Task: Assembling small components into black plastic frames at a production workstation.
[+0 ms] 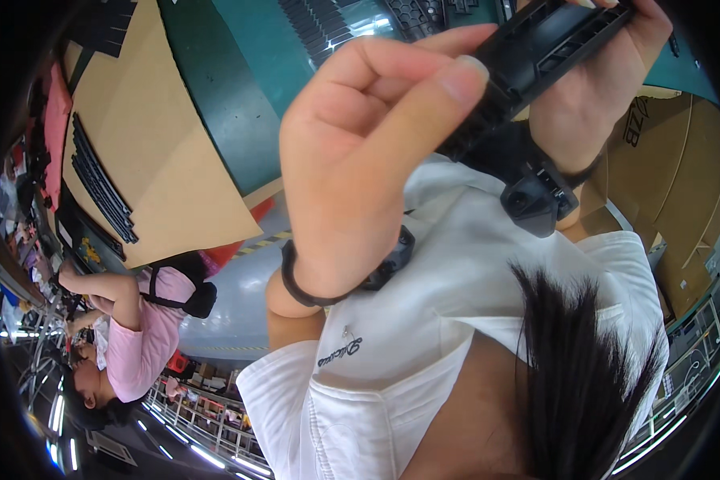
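Note:
Between both hands, near the top edge of the view, is a long black plastic part (pixel 548 48) with ribs and slots, held tilted. My left hand (pixel 360 144) pinches its near left end between thumb and fingers. Around the far right end, my right hand (pixel 608 96) is closed, with fingertips showing over its upper edge. A black strap with a device sits on each wrist. Under the hands, on the green table (pixel 240 80), lie rows of thin black strips (pixel 316 28) and a black part with a honeycomb pattern (pixel 412 16).
Brown cardboard (pixel 152 144) covers the table's left side, with a bundle of long black strips (pixel 104 180) on it. A person in a pink shirt (pixel 148 320) works at the left. Cardboard boxes (pixel 656 168) stand at the right. Shelves (pixel 216 408) fill the background.

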`<state>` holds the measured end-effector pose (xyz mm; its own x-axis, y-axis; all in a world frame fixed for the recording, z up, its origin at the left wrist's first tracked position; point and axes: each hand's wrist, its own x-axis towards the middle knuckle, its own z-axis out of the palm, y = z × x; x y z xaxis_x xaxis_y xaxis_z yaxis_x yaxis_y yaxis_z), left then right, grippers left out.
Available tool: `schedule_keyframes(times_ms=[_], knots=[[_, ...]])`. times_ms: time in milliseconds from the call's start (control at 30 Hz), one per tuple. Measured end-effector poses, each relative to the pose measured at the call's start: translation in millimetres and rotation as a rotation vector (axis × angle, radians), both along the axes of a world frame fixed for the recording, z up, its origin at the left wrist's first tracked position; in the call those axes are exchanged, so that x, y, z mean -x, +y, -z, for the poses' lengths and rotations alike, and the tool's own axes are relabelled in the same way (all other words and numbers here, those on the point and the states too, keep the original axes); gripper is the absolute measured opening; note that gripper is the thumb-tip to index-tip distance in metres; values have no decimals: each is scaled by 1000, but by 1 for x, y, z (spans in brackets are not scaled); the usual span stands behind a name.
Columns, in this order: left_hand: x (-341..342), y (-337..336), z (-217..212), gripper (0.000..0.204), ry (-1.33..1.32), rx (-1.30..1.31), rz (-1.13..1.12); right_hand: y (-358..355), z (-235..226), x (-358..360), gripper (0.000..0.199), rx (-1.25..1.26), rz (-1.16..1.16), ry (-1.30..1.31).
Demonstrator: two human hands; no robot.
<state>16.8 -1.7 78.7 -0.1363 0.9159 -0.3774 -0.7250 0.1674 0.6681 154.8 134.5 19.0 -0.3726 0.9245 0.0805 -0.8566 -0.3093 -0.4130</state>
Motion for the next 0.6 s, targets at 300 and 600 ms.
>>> schedule_keyframes(times_ms=[300,600], knots=[[23,-11,35,11,189,-174,63,-3,-3,12,15,-73,83,-7],[22,-10,35,12,211,-190,59,-7,1,21,15,4,170,186]])
